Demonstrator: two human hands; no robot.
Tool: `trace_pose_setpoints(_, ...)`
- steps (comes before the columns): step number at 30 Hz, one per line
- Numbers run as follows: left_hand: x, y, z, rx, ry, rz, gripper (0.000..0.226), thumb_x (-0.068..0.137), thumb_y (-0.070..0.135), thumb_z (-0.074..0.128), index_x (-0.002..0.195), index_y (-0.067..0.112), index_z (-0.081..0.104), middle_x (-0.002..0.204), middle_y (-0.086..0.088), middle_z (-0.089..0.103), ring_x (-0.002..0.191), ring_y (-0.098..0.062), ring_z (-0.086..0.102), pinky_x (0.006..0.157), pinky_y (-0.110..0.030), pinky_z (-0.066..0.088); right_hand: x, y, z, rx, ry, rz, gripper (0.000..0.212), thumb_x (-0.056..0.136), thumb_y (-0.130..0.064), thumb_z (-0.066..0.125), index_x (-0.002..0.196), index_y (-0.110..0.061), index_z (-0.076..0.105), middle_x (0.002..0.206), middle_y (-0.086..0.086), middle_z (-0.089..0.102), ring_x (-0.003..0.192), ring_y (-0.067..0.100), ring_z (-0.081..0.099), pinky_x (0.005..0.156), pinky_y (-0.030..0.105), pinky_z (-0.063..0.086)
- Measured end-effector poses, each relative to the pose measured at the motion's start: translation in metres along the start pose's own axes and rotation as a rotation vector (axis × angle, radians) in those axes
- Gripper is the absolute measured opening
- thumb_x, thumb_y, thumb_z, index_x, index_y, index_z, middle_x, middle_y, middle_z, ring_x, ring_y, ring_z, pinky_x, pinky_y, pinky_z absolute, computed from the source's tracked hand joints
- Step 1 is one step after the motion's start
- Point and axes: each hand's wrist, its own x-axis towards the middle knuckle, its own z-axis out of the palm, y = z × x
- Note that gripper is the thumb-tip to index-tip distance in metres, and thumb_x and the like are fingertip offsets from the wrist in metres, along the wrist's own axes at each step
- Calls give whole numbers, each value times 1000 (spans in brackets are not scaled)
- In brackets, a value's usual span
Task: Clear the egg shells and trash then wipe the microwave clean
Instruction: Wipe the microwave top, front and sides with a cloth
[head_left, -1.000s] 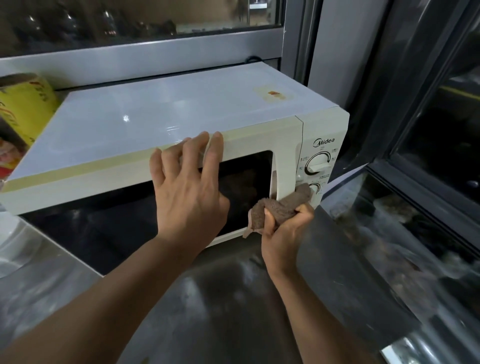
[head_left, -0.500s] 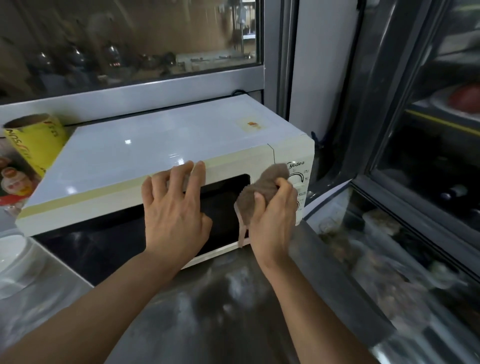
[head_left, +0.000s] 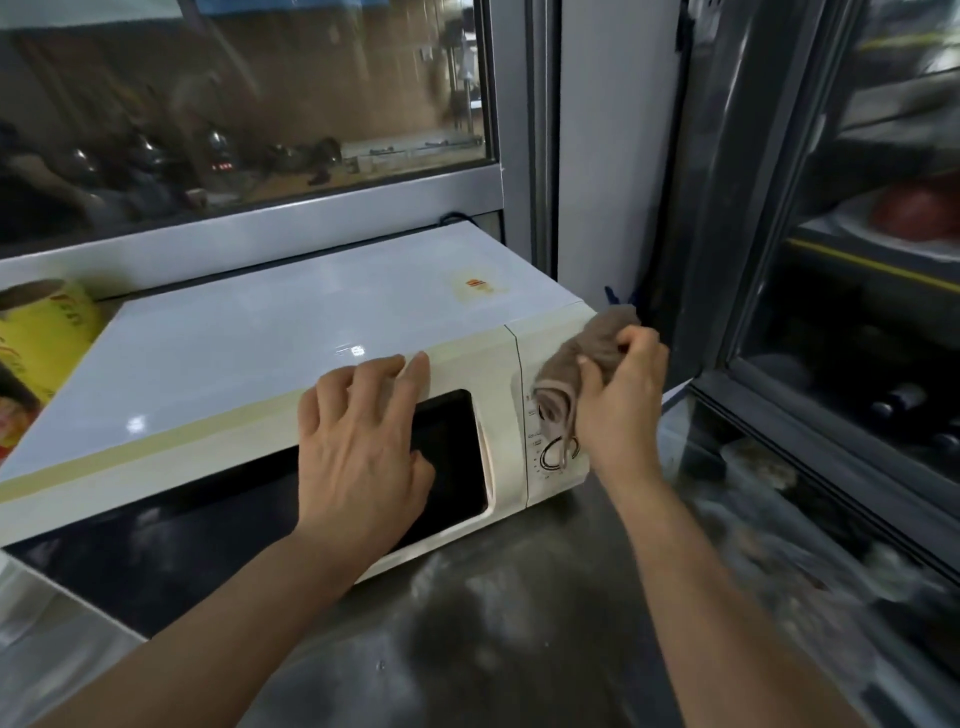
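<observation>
A cream microwave (head_left: 270, 353) sits on a steel bench (head_left: 467, 639) below a window, its dark-glassed door closed. The left hand (head_left: 363, 452) lies flat against the top front edge of the door, fingers straight and slightly spread, fingertips reaching onto the top panel. The right hand (head_left: 621, 400) has its fingers and thumb curled round a bunched brown cloth (head_left: 582, 358) and presses it against the upper part of the control panel, at the microwave's right front corner. A round dial (head_left: 558, 452) shows just below the cloth. A yellow roll (head_left: 41, 332) leans beside the microwave's left rear corner.
</observation>
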Motion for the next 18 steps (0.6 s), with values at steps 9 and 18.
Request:
trace_pose_setpoints(9, -2, 4, 0, 30, 14, -10, 78, 54, 21, 67, 129, 14, 48, 121, -6, 47, 98, -30, 37, 85, -44, 36, -34, -2, 20, -257, 40, -40, 25, 79, -12, 69, 95, -8, 51, 106, 11, 53, 104, 27, 49, 88, 40, 41)
trace_pose_setpoints(18, -1, 1, 3, 43, 28, 3, 80, 53, 17, 71, 129, 14, 49, 120, -7, 49, 97, -30, 37, 83, -44, 38, -22, 18, 14, -60, -56, -98, 23, 85, -4, 56, 94, -13, 37, 100, 1, 39, 100, 19, 45, 88, 32, 43)
